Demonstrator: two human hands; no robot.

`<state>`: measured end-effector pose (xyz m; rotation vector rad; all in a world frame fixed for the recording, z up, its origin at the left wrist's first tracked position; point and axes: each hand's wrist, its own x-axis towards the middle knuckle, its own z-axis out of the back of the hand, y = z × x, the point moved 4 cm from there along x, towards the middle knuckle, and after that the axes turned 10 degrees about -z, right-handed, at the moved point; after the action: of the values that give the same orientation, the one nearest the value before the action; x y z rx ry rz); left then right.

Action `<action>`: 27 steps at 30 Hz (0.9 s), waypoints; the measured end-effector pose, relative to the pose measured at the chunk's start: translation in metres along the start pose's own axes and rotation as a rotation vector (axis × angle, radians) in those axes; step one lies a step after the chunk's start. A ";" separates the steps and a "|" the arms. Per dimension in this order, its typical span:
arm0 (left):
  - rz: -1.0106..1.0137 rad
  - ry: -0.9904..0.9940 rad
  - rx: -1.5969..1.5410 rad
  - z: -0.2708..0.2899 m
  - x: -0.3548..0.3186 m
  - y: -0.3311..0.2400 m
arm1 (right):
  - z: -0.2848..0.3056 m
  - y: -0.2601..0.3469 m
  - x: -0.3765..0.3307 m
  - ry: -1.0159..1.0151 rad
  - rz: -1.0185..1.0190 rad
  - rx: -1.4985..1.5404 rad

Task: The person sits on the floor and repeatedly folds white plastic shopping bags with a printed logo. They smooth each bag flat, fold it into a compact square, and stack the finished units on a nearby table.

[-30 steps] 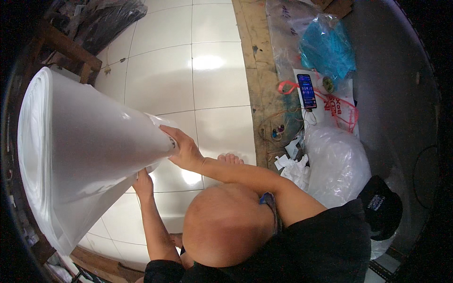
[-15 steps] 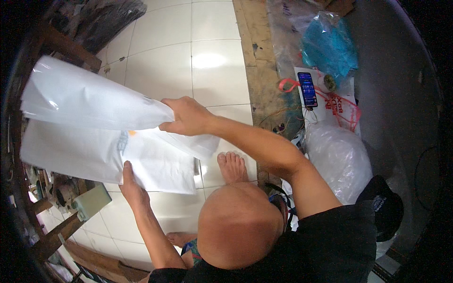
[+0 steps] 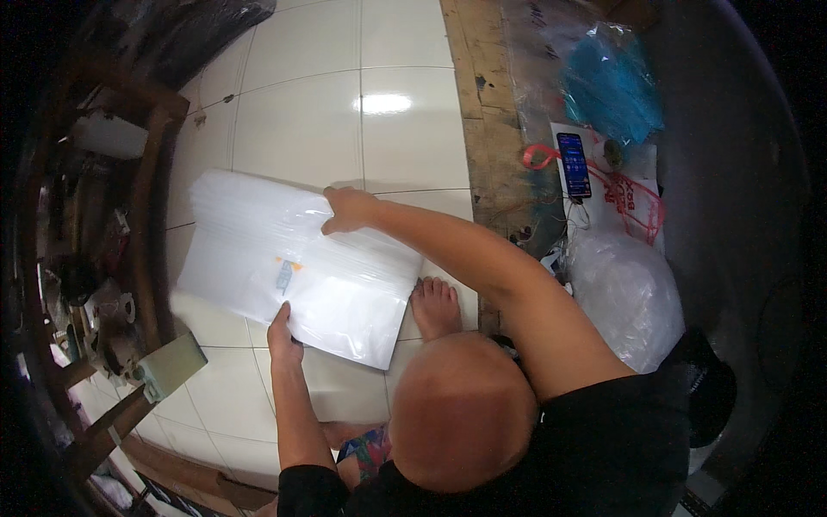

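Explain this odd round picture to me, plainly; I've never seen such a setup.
There is no machine here: a person is working with two bare hands. A wide fisheye camera worn on the head looks down, so straight edges bend near the rim.

The left hand grips the near edge of a stack of white plastic sheets, and the right hand grips its far part. Below is a pale tiled floor; whether the stack touches it, I cannot tell. Off to the right lie a lit phone, a blue bundle in clear plastic and a bulging clear plastic bag.
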<state>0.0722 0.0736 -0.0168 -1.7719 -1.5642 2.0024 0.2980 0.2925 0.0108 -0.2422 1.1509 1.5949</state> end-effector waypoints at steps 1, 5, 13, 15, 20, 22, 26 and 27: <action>0.008 -0.018 0.014 0.001 0.001 0.001 | 0.000 0.013 -0.013 -0.100 0.029 -0.087; 0.007 -0.065 0.041 0.013 0.006 0.005 | -0.039 0.063 -0.066 -0.343 0.250 -0.408; 0.009 -0.019 0.051 0.015 0.019 0.010 | -0.087 0.069 -0.065 -0.385 0.452 -0.878; 0.007 -0.021 0.053 0.014 0.016 0.008 | -0.083 0.067 -0.064 -0.419 0.445 -0.897; 0.015 0.011 0.032 0.006 0.010 0.004 | -0.062 0.059 -0.056 -0.492 0.401 -0.851; 0.009 -0.001 0.026 0.008 0.012 0.005 | -0.041 0.055 -0.050 -0.513 0.347 -0.785; 0.000 -0.021 0.040 0.009 0.016 0.008 | 0.019 0.029 -0.025 -0.669 0.232 -0.626; 0.005 -0.022 0.045 0.010 0.018 0.009 | 0.033 0.022 -0.021 -0.729 0.215 -0.598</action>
<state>0.0632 0.0735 -0.0377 -1.7462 -1.5095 2.0491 0.3000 0.3058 0.0533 0.0900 0.1302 1.9552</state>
